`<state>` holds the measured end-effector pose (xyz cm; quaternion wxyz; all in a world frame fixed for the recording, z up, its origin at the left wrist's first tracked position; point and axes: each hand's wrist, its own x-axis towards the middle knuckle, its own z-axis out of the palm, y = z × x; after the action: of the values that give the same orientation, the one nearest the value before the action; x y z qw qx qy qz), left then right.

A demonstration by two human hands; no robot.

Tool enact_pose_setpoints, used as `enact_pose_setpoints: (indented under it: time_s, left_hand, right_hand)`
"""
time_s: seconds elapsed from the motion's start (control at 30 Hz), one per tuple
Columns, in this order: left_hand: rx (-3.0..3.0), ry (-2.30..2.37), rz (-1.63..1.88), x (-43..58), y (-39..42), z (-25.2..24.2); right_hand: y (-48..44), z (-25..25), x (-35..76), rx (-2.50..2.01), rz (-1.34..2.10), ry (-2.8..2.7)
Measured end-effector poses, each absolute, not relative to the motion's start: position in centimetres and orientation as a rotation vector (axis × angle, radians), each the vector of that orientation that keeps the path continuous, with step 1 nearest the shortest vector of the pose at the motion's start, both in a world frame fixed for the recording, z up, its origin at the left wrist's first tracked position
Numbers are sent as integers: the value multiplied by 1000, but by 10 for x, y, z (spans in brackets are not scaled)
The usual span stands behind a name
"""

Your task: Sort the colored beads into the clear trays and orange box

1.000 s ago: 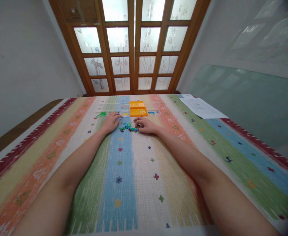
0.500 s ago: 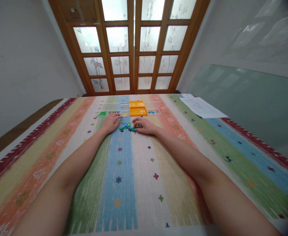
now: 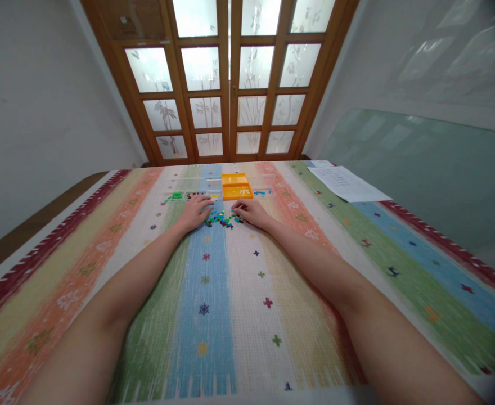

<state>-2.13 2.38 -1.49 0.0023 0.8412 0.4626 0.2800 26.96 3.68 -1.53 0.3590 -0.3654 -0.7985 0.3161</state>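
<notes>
A pile of tiny coloured pieces, green, blue and dark red, lies on the tablecloth between my hands. Just left of it is my left hand, palm down, its fingers stretched out and apart. My right hand hovers over the pile's right side, thumb and fingertips pinched together; whatever they hold is too small to name. Beyond the hands stands an orange box, its lid open, with small white pieces inside. Clear trays flank it: green pieces at the left, yellow pieces nearer the box, blue pieces to the right.
A striped tablecloth covers the table. Printed paper sheets lie at the far right. Behind the table are wooden doors with glass panes, and a pale glass panel leans along the right wall.
My right hand has lifted slightly off the pile's right side, away from me, uncovering pieces there. My left hand has shifted a little to the right.
</notes>
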Motion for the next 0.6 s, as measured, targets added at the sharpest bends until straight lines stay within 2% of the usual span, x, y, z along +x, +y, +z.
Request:
enact_pose_setpoints:
  time_s: [0.13, 0.4, 0.6]
  left_hand:
    - [2627, 1321, 875, -1, 11, -6]
    - [2716, 1018, 621, 24, -11, 10]
    - [2787, 974, 540, 22, -14, 14]
  right_hand:
    - [42, -16, 270, -995, 765, -1940]
    - [59, -17, 285, -1077, 608, -1770]
    - [80, -17, 310, -1274, 483, -1463]
